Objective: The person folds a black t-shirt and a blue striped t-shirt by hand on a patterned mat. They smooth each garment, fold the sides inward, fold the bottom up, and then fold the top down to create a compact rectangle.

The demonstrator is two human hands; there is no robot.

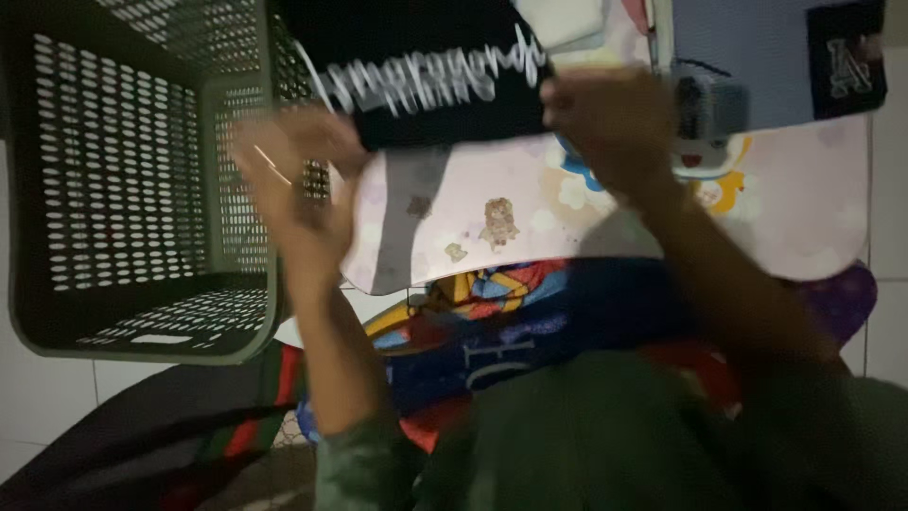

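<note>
The black garment [430, 80] lies folded with its long axis running left to right across the top of the view, one end by the green basket [142, 189], the other toward the blue garment [747, 61]. It is dark cloth with a band of white scrawled lettering along its length. The left hand [293, 180] is blurred at its left end, fingers spread wide; whether it grips the cloth I cannot tell. The right hand [610, 123] is curled onto the garment's right edge, seemingly holding it. Beneath is a pale pink sheet [567, 218] printed with cartoon figures, and nearer the person a bright blue-and-red printed cloth [530, 322].
</note>
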